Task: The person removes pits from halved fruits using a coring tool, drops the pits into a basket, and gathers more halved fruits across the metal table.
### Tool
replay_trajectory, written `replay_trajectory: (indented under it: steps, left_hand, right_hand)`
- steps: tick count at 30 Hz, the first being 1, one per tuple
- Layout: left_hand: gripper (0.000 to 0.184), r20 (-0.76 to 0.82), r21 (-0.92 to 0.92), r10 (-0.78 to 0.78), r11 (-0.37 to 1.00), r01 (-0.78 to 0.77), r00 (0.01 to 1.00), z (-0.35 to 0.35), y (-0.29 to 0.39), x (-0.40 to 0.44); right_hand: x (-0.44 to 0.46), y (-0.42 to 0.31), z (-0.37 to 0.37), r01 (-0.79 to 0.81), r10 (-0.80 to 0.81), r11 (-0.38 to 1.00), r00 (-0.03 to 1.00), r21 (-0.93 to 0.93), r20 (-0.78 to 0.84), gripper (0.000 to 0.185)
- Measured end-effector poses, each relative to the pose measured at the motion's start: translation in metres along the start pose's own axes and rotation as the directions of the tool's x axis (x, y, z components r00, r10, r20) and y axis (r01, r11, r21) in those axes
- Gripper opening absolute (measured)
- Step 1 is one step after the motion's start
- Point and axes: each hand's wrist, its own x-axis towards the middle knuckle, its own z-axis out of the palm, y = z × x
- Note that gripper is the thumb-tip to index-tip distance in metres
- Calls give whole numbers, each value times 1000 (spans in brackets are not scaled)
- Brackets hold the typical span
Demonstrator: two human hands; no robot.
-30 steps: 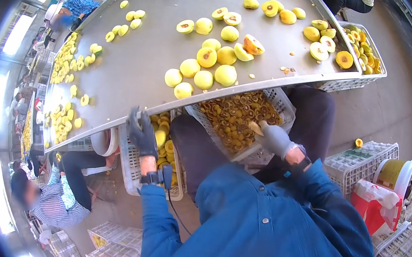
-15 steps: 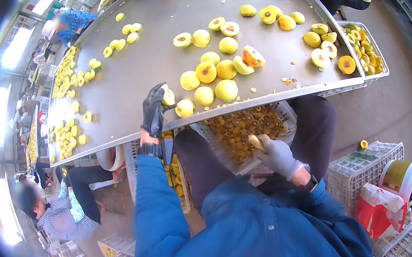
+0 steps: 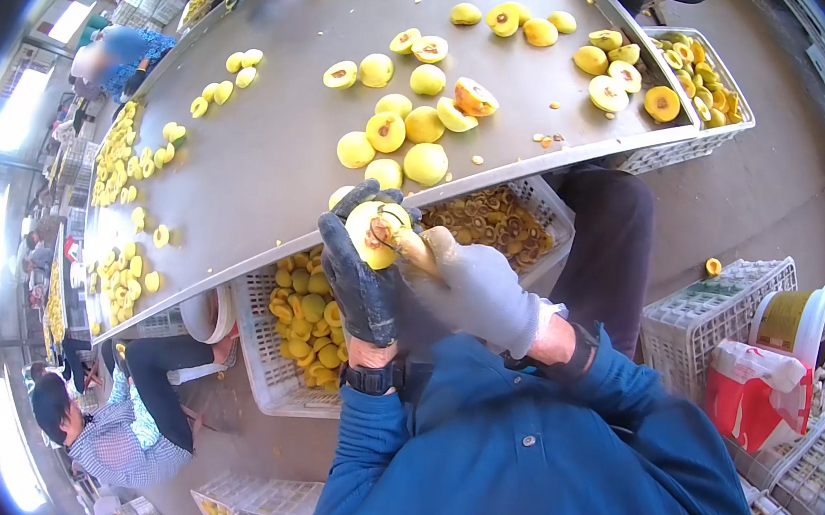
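My left hand (image 3: 360, 277), in a dark glove, holds a halved yellow fruit (image 3: 371, 236) with its cut face up. My right hand (image 3: 489, 291), in a grey glove, is closed round a tool with a pale handle (image 3: 417, 252), whose thin curved metal end touches the cut face. Both hands are in front of the edge of the metal table (image 3: 274, 142). Whole and halved fruits (image 3: 386, 131) lie on the table just beyond them. Under the edge, a crate of brown pieces (image 3: 497, 216) is partly hidden by my right hand.
A crate of fruit halves (image 3: 306, 317) stands below my left hand, another (image 3: 702, 82) at the table's right end. To the right are a white crate (image 3: 708, 314), a bucket (image 3: 788, 317) and a red bag (image 3: 755, 394). Co-workers sit along the left side.
My left hand has brought a fruit half from the table edge towards my body. My right hand has moved up and left, so the tool now meets the fruit.
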Motion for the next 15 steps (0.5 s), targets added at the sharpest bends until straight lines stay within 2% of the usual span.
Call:
replay_trajectory:
  steps: [2,5,9,15]
  left_hand:
    - [33,13,279,97,955,-97,995,8,-1,-4]
    - [33,-16,343,99,935,-88,995,20,9,-9]
    - [34,-45,331,73,942,-54,996,26,10,-14]
    - [51,-139,207,-8,978,37,990,30,8,-13]
  right_hand:
    - [-2,2,1,22,-23,997,1000,-67,-20,25]
    - [-6,4,3,37,-41,986,999,-162,-19,22]
    - [-10,7,-3,25,-24,994,1000,-107,20,24]
    - [-14,14,-14,29,-26,999,997,-32,68,23]
